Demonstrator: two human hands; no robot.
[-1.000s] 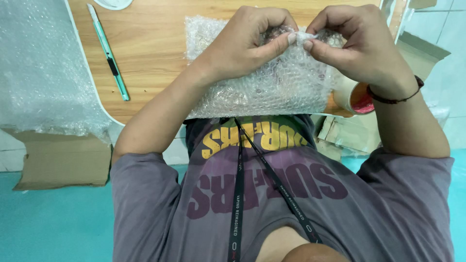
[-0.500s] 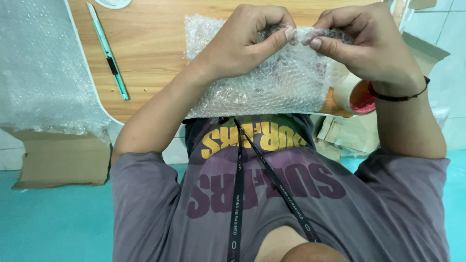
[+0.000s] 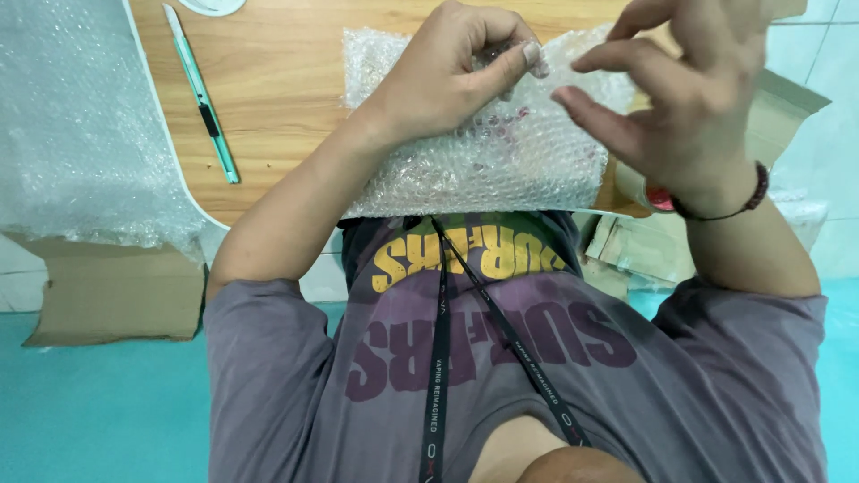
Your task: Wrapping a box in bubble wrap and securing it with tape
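Bubble-wrapped parcel (image 3: pixel 501 152) lies on the wooden table (image 3: pixel 286 80), under the left hand (image 3: pixel 447 80), which pinches the wrap's top edge between thumb and curled fingers. Just right of it, the right hand (image 3: pixel 680 98) hovers open, fingers spread, holding nothing. Behind that wrist sits a tape roll (image 3: pixel 640 188). Far left of the left hand lies a green utility knife (image 3: pixel 201 94).

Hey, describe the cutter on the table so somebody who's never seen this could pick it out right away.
Start at the wooden table and look to its left part, beside the big loose sheet of bubble wrap draped over the edge. The cutter lies flat on bare wood there, away from both hands. It is the only long, thin, teal thing, with a black slider midway.
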